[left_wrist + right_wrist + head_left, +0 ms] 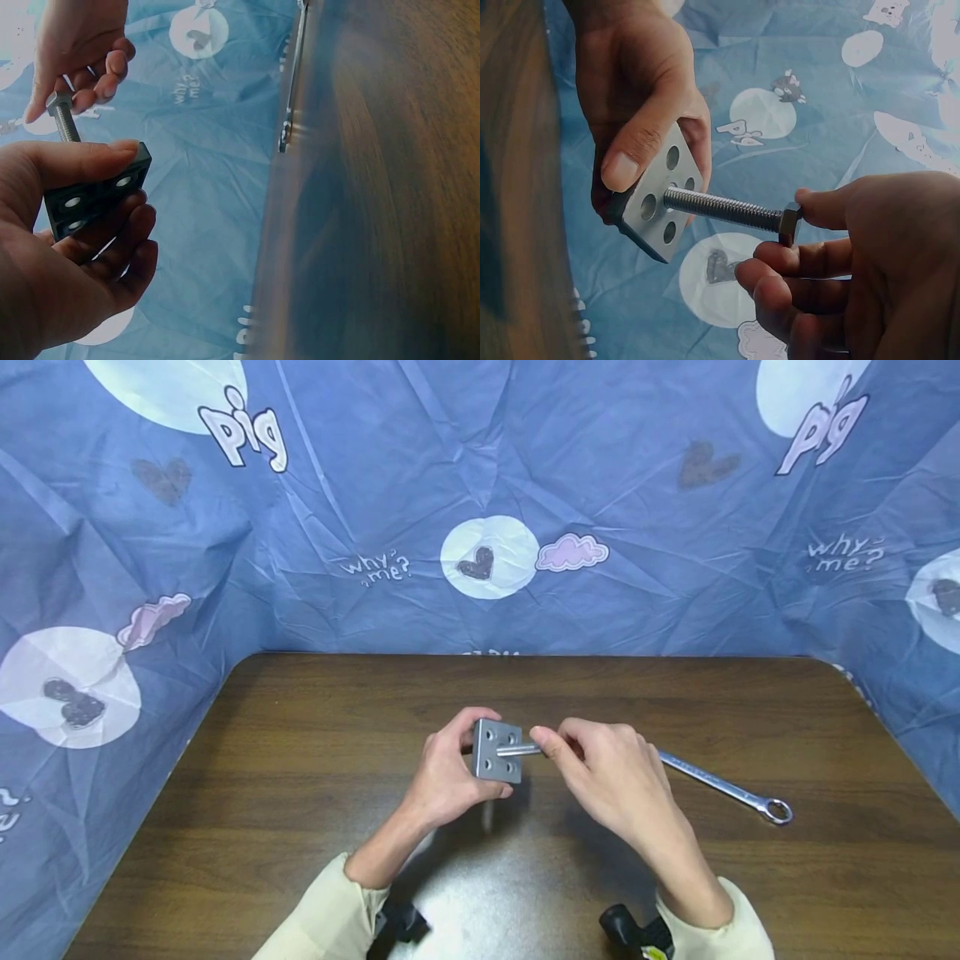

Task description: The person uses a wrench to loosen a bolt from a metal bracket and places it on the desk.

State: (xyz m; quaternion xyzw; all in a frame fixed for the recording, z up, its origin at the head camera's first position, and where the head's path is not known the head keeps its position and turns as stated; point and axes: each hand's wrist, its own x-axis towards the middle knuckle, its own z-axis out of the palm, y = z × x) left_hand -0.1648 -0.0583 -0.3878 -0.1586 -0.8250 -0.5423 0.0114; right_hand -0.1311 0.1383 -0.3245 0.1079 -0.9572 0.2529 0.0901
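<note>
My left hand (pixel 446 777) grips a square grey metal plate (pixel 498 769) by its edges, thumb on one side and fingers on the other. The plate has several holes near its corners. A long threaded hex bolt (pixel 724 208) stands out from the plate's middle, its tip in the centre hole. In the right wrist view, my right hand (pixel 618 777) pinches the hexagonal bolt head (pixel 789 223) between thumb and index finger, the other fingers loosely bent. A shiny combination wrench (pixel 720 785) lies on the table behind my right hand, which hides its other end.
Both hands are above a brown wooden table (pixel 300 735). Blue printed cloth (pixel 630 485) hangs at the back and sides. Black wrist devices, one near each cuff, show at the bottom of the head view.
</note>
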